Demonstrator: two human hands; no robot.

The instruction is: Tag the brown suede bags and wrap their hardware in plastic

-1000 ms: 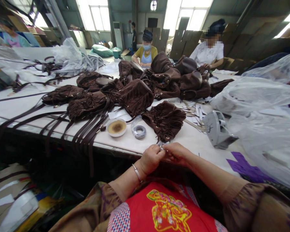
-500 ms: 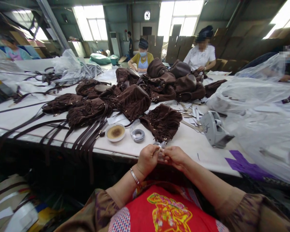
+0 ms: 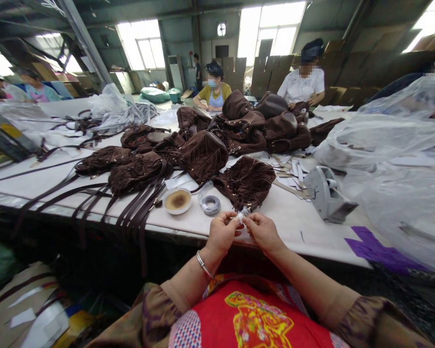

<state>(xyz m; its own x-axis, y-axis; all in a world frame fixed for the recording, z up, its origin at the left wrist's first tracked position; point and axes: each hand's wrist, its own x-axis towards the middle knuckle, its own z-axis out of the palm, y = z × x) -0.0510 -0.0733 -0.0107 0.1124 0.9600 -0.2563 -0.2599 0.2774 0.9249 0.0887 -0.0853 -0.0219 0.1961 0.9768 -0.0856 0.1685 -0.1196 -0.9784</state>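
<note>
My left hand (image 3: 222, 233) and my right hand (image 3: 263, 233) meet at the table's near edge, fingertips pinched on a small piece of clear plastic wrap (image 3: 242, 213). What the wrap covers is too small to make out. Just beyond my fingers lies a dark brown fringed bag (image 3: 248, 181), its lower fringe close to the wrap. Left of it rest a coil of grey cord (image 3: 210, 205) and a white bowl (image 3: 178, 211) with a yellowish content, dark in the middle.
A pile of brown bags (image 3: 239, 128) fills the table's middle, with long straps (image 3: 130, 212) hanging over the near edge. A grey tape dispenser (image 3: 326, 195), purple tape (image 3: 380, 249) and plastic sheeting (image 3: 395, 193) lie to the right. Co-workers (image 3: 213, 89) sit across the table.
My hands have turned slightly and drawn nearer each other, the right fingers now closer to the left. The view has shifted a little, so everything sits slightly further right.
</note>
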